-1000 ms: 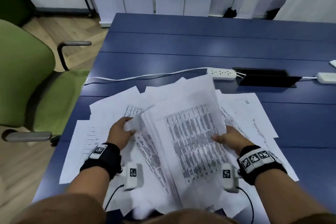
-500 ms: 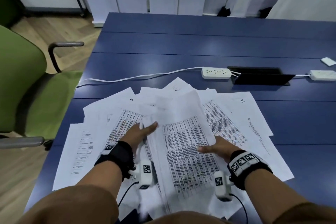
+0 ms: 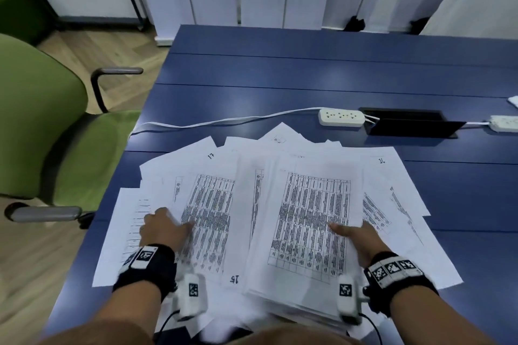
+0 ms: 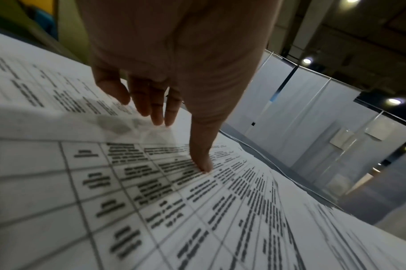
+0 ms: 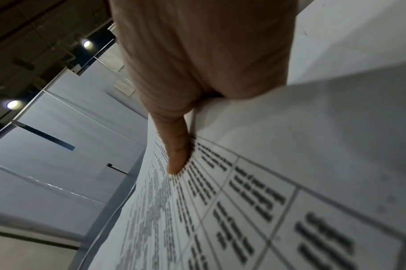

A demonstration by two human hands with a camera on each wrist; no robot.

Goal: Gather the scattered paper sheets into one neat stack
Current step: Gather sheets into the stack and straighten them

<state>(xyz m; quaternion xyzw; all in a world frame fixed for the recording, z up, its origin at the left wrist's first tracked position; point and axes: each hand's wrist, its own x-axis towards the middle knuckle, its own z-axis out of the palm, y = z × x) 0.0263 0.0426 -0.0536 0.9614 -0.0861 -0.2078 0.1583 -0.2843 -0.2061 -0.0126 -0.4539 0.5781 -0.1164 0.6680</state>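
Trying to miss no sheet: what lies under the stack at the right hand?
Loose sheets poke out from under the stack on both sides, lying on the table. Its middle hides the rest, including the fingers of the right hand.

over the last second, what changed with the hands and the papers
The bundle that both hands held tilted up now lies flat on the spread sheets. The left hand let go of it and moved left to a loose sheet, thumb on top, fingers under its edge. The right hand still grips the bundle's right edge. The power strip and table stayed put.
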